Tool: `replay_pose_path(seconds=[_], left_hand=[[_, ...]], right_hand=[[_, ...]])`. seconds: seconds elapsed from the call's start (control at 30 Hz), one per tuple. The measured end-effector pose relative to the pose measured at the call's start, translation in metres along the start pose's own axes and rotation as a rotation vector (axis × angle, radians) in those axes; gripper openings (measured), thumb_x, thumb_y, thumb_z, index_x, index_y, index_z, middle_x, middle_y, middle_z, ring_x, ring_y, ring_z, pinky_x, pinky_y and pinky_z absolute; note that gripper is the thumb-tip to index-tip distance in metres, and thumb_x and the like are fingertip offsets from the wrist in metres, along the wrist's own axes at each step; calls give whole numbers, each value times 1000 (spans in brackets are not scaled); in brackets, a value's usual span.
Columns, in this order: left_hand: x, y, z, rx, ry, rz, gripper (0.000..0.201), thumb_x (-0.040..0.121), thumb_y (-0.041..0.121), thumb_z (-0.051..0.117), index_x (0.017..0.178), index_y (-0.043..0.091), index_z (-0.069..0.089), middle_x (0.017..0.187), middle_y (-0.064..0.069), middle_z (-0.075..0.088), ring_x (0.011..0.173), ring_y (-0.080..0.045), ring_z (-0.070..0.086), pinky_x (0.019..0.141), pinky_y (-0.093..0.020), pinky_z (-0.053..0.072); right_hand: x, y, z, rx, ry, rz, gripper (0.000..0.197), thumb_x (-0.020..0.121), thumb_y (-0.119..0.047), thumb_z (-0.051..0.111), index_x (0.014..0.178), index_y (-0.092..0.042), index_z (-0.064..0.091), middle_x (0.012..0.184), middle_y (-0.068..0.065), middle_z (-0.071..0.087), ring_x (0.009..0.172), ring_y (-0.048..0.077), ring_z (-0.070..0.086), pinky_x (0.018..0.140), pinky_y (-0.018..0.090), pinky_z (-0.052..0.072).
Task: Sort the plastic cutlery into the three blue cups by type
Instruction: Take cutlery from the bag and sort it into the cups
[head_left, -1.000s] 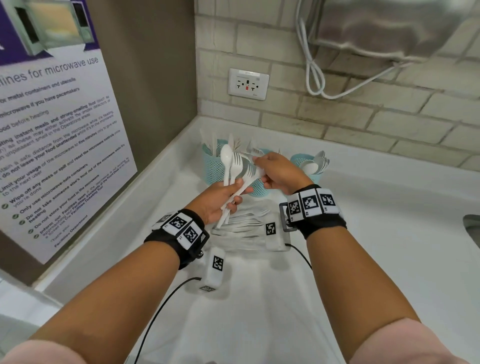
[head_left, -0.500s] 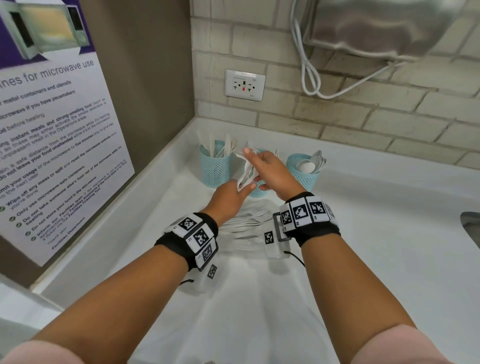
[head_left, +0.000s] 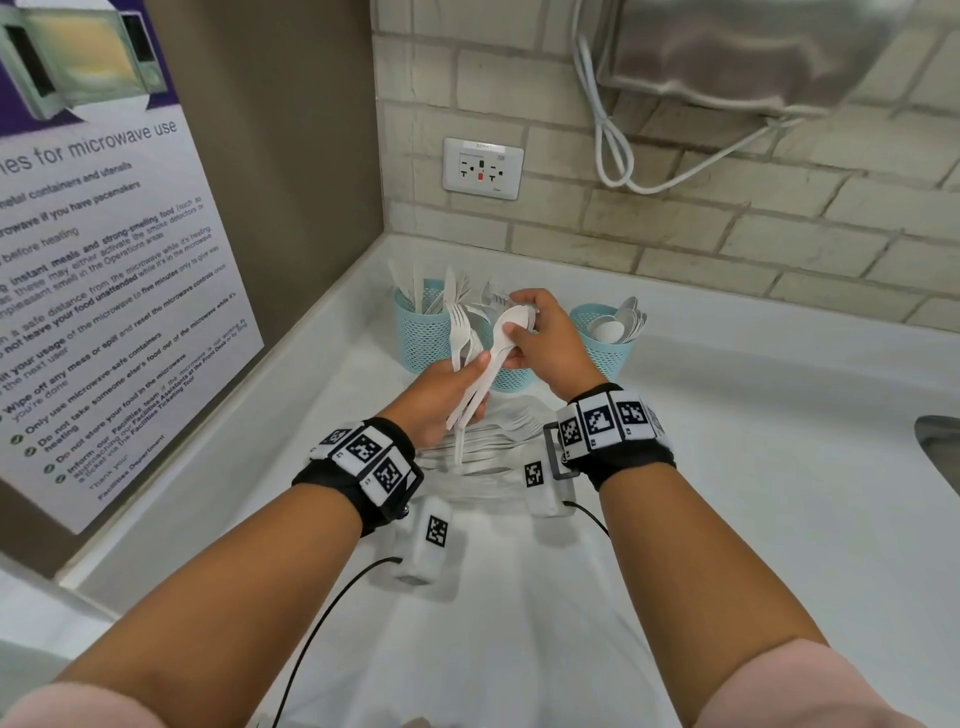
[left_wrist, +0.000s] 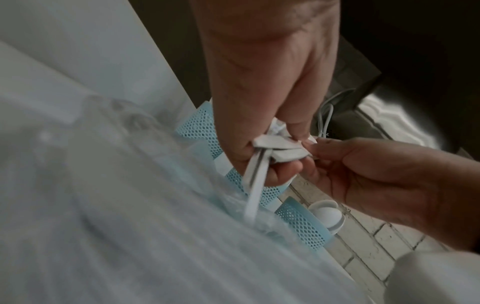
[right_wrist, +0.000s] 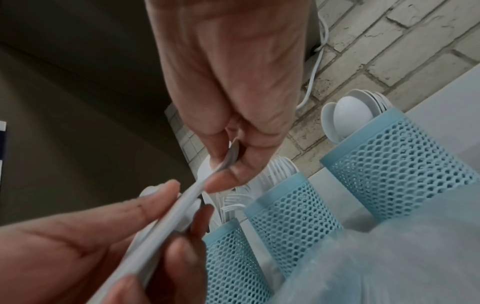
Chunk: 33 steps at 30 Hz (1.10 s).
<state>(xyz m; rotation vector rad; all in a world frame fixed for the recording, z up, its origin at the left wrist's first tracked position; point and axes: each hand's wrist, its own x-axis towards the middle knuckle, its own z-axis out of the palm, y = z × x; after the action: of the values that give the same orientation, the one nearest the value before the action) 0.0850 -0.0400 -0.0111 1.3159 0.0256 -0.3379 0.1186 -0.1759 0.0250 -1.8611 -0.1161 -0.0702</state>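
I'm gripping a fan of white plastic forks and spoons (head_left: 470, 374) in my left hand (head_left: 441, 397), over the loose unsorted pile (head_left: 483, 441). My right hand (head_left: 545, 338) is pinching one white spoon (head_left: 511, 325) at the bundle's one o'clock. Beyond, at twelve, the three blue mesh cups (head_left: 423, 338) are already holding knives, forks and spoons.

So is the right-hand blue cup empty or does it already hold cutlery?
Not empty. The right cup holds several white spoons, bowls sticking up above its rim; the right wrist view shows the same. How full it is cannot be told.

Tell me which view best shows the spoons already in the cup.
Right wrist: the spoons stand close and sharp above their cup's rim. Head shows them small. Left wrist catches only a bowl or two.
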Motion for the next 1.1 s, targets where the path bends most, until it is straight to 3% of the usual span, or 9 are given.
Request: replay_pose_path(seconds=[0.07, 0.13, 0.23, 0.43, 0.57, 0.7, 0.83, 0.97, 1.1], left_hand=[[-1, 0, 1, 0, -10, -17, 25, 98, 29, 46, 104, 8, 58, 78, -6, 58, 69, -15, 59, 50, -19, 48], [-2, 1, 2, 30, -34, -19, 28, 98, 29, 46, 112, 11, 60, 93, -1, 66, 77, -14, 69, 53, -18, 51], [-3, 3, 5, 68, -25, 5, 30, 97, 26, 48, 118, 8, 60, 100, 2, 69, 74, -10, 71, 52, -14, 49], [-1, 4, 12, 48, 92, 21, 18, 90, 20, 61, 102, 8, 53, 88, 0, 70, 58, -4, 67, 44, -12, 43], [2, 3, 14, 59, 103, 5, 15, 92, 28, 58, 96, 14, 55, 89, 2, 70, 48, -1, 57, 40, -10, 35], [5, 6, 13, 42, 104, -7, 11, 94, 29, 54, 91, 18, 54, 79, 2, 63, 47, -3, 37, 37, -11, 28], [11, 11, 15, -12, 55, -70, 9, 96, 24, 50, 100, 16, 51, 76, 1, 58, 49, -5, 35, 37, -12, 26], [13, 14, 16, -211, -42, -164, 15, 95, 14, 37, 102, 11, 49, 79, -4, 61, 51, -6, 40, 40, -15, 32], [14, 13, 14, -223, -58, -151, 18, 97, 7, 34, 102, 7, 52, 86, -8, 64, 52, -6, 46, 42, -15, 37]], right_hand=[[2, 2, 1, -6, 0, 12, 37, 92, 1, 48, 126, -14, 44, 99, 4, 54, 77, 20, 64, 63, 34, 60], [2, 4, 3, -59, 4, 14, 37, 93, 0, 44, 125, -17, 44, 110, 13, 58, 89, 29, 65, 76, 46, 58], [3, 4, 4, -60, 0, 64, 36, 92, 1, 37, 121, -17, 46, 118, 20, 57, 101, 35, 62, 82, 52, 54], [4, 10, -8, 97, -9, 37, 32, 88, 4, 54, 118, -6, 49, 114, 21, 52, 92, 29, 61, 56, 22, 57], [11, 4, -33, 166, 254, 39, 23, 89, 3, 54, 110, -7, 55, 104, 15, 54, 76, 19, 61, 52, 20, 56], [19, -16, -78, 61, 668, -83, 22, 90, -1, 54, 111, -5, 57, 93, 5, 57, 63, 8, 57, 58, 25, 58], [24, -24, -108, -140, 889, -227, 22, 91, -1, 44, 108, -7, 58, 83, 0, 59, 70, 16, 56, 62, 27, 51], [30, -9, -104, -405, 756, -257, 31, 90, 1, 39, 110, -8, 61, 94, 16, 67, 85, 27, 61, 69, 30, 46], [40, 17, -92, -591, 519, -199, 32, 94, -4, 40, 114, -9, 64, 103, 19, 67, 93, 33, 62, 76, 31, 47]])
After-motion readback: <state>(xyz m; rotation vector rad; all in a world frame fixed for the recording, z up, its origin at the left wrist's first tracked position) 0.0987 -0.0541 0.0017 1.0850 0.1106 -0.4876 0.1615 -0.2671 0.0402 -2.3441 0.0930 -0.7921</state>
